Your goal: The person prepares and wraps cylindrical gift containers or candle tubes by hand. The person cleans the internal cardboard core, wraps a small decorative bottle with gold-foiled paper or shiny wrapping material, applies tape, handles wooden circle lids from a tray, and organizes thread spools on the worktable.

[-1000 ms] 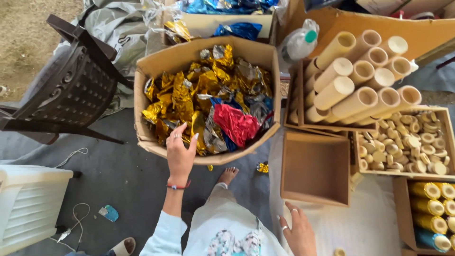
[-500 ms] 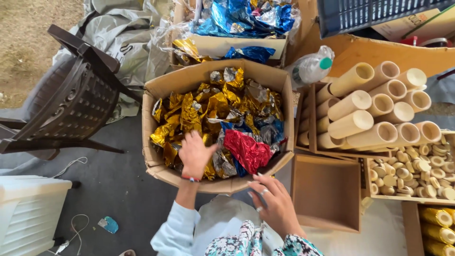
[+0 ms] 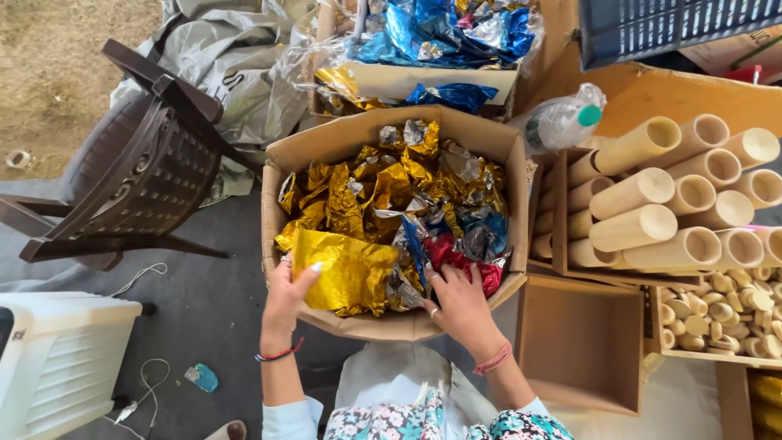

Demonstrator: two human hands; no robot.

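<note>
A gold foil sheet (image 3: 349,273) was held at the near left edge of a large cardboard box (image 3: 391,138), pinched between the thumb and fingers of the left hand (image 3: 285,301). The right hand (image 3: 460,305) was laid with fingers spread on the crumpled foil (image 3: 407,212) at the near right edge of the box, over red and blue pieces; whether anything was gripped there could not be told. The two hands were kept apart, the gold sheet lying between them. The box was filled with gold, silver, blue and red foil. Cardboard tubes (image 3: 668,208) were stacked just beside the box on the right, with an empty wooden tray (image 3: 582,346) near the right hand. A dark chair (image 3: 138,179) stood to the left.
</note>
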